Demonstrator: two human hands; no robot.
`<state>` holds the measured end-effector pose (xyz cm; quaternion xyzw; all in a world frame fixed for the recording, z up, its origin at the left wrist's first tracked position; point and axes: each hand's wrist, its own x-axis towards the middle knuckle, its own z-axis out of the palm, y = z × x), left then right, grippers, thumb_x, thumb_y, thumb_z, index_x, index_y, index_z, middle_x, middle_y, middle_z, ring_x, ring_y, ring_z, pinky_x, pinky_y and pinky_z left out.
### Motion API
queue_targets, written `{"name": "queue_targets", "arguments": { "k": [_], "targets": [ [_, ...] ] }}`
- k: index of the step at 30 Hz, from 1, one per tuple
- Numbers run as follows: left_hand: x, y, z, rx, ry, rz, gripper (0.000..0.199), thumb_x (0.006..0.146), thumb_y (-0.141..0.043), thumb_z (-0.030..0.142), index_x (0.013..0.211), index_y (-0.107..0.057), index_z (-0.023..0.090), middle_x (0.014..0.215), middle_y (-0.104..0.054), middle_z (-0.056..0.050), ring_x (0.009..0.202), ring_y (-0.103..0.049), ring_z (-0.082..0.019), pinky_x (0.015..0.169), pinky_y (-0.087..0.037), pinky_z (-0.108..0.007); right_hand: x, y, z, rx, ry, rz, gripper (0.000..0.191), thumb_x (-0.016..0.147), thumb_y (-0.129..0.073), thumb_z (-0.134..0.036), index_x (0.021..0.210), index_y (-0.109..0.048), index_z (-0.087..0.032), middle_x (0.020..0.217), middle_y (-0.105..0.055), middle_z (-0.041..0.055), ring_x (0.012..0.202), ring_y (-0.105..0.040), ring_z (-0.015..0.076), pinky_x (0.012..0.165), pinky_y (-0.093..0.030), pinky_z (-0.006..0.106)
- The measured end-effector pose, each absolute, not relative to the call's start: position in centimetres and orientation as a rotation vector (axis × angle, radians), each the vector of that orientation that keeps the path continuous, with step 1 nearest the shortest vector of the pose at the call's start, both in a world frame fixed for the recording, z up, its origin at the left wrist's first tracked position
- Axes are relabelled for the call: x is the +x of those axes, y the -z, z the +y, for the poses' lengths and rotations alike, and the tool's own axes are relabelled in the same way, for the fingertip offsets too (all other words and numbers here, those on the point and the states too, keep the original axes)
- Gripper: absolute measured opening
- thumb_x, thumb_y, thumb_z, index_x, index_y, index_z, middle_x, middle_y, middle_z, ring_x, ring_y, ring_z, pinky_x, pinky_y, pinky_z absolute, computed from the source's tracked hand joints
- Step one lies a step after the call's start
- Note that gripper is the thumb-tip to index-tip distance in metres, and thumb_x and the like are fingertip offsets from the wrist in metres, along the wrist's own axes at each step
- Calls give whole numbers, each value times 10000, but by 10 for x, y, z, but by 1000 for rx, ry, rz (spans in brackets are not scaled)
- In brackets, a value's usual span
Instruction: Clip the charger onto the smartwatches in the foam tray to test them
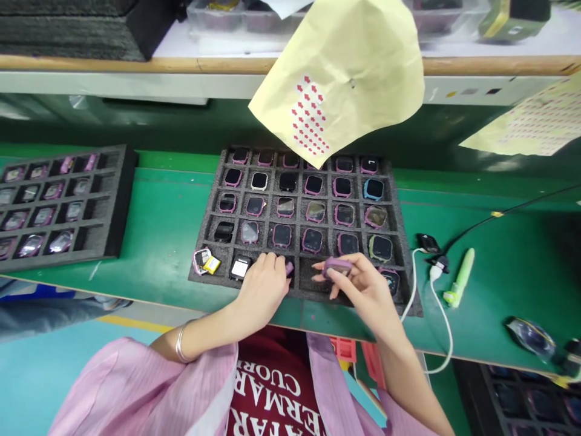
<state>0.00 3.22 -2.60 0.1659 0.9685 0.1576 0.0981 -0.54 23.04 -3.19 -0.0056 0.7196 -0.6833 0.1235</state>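
Note:
A purple-framed smartwatch case (337, 265) is pinched between the thumb and fingers of my right hand (363, 284), just above a bare compartment in the front row of the foam tray (308, 295). My left hand (267, 283) is closed over the neighbouring front-row compartment. A purple watch part (289, 268) shows at its fingertips, mostly hidden. Left of that hand lies a black watch (240, 267) with a white face. At the tray's front left corner sits an opened watch case (200, 260) with a yellow piece (212, 264). Watches with purple, black, blue or green frames fill the other rows.
Another foam tray (120, 206) of watches stands at left. To the right lie a white cable (447, 327), a small black device (428, 243), a green pen-like tool (463, 275) and a clear plastic-wrapped item (531, 338). A yellow sticker sheet (363, 79) hangs over the tray's back edge.

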Motion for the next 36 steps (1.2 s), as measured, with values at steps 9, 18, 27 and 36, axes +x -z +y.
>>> {"name": "queue_targets", "arguments": {
  "k": [9,18,27,36],
  "targets": [
    [-8,29,23,87,-2106,1627,178,898,-540,299,1014,-506,168,954,-595,-69,771,-617,-162,638,-500,-275,-11,28,224,77,2291,1520,414,907,-586,-309,1296,-505,-193,1103,-675,151,606,-640,150,425,-484,225],
    [-9,32,33,-126,-2106,1697,353,762,-693,247,1057,-508,193,722,-491,62,466,-437,-44,440,-346,-173,-15,41,223,48,2359,1354,374,846,-665,-299,1206,-589,-232,1035,-694,105,567,-645,154,453,-501,258],
    [-8,36,38,14,-1891,2129,233,793,-593,184,1011,-514,196,833,-560,19,604,-530,-92,610,-451,-218,-15,35,222,137,2295,1372,396,822,-662,-392,1165,-573,-217,923,-693,87,459,-582,135,399,-459,269],
    [-5,46,37,32,-1761,2314,317,769,-584,145,1069,-493,191,936,-603,-22,834,-598,-163,768,-470,-280,-15,37,222,166,2284,1328,375,846,-618,-396,1171,-563,-218,911,-690,87,433,-554,120,411,-451,264]
  ]
}}
